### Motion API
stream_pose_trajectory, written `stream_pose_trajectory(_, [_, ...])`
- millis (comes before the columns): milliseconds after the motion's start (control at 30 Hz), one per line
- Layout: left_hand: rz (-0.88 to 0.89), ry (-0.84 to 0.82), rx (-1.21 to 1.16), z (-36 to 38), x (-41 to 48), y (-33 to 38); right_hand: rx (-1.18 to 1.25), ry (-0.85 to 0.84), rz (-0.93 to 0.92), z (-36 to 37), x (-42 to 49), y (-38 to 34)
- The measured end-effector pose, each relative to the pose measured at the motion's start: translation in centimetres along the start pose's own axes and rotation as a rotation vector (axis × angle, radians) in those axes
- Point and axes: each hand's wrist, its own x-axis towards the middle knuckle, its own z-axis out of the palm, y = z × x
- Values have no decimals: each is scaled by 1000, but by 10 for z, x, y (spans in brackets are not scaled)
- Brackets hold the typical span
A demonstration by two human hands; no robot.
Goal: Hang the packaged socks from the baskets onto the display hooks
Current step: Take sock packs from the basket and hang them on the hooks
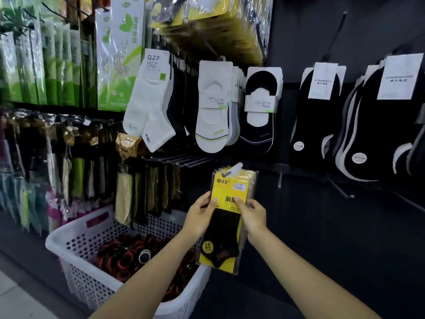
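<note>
A stack of yellow-carded packs of black socks (226, 229) is held upright in front of the dark display wall. My left hand (200, 215) grips its left edge and my right hand (251, 214) grips its right edge, thumbs on the front card. A white plastic hanger tab sticks up from the stack's top. Just above and left of it, several bare black display hooks (177, 160) jut out from the wall. Below my left arm stands a white perforated basket (76, 245) holding black and red packaged socks.
White and black socks (213, 107) hang on hooks above. Black no-show socks (319, 116) hang to the right, with a bare hook (342, 192) below them. Green and mixed-colour packs (46, 65) fill the left racks. Dark wall lies at lower right.
</note>
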Motion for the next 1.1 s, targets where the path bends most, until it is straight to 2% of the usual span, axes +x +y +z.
stream_pose_trajectory(233, [4, -12, 52, 3, 3, -13, -39, -35, 11, -12, 0, 17])
stream_pose_trajectory(467, [-63, -90, 226, -26, -44, -52, -216, -98, 85, -73, -41, 60])
stream_pose_trajectory(633, [-262, -191, 303, -43, -126, -107, -335, -227, 202, -111, -104, 119])
stream_pose_trajectory(800, [-457, -270, 237, -30, -218, -162, -497, -387, 444, -136, -172, 196])
stream_pose_trajectory(933, [-579, -291, 297, -10, -272, -195, -600, -419, 530, -153, -210, 246])
stream_pose_trajectory(1100, [-790, -281, 191, -1, -321, -218, -664, -456, 648, -172, -231, 288])
